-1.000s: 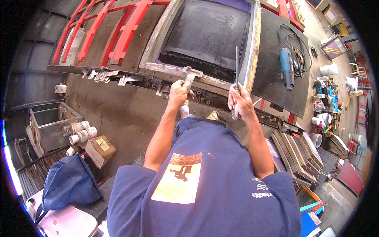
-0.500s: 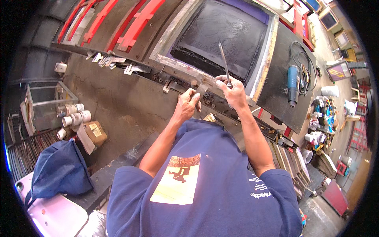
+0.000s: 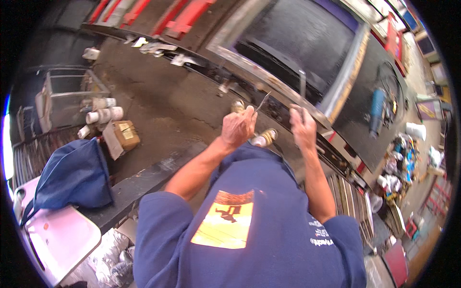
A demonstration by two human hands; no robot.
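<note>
My left hand (image 3: pixel 237 128) is closed around a thin, flat metal blade (image 3: pixel 262 102) that looks like a scraper and points up to the right. Its handle is hidden in my fist. To the right, my right hand (image 3: pixel 303 127) grips a slim metal rod-like tool (image 3: pixel 302 84) standing upward; blur hides its exact kind. Both hands are apart, just on my side of a screen-printing frame (image 3: pixel 346 74). Black ink (image 3: pixel 297 38) covers much of the mesh inside that frame.
A blue heat gun (image 3: pixel 377 109) with a coiled cord lies on the dark board right of the frame. Red metal arms (image 3: pixel 185 21) reach across the far left. At left are a cardboard box (image 3: pixel 124 137), white rolls (image 3: pixel 105 115) and a blue bag (image 3: pixel 72 175) on a pink chair (image 3: pixel 62 240).
The view has swung, so the frame sits farther right. My left hand has drawn back from the frame's near edge, its blade now tipped up. My right hand has lowered a little, still holding its tool.
</note>
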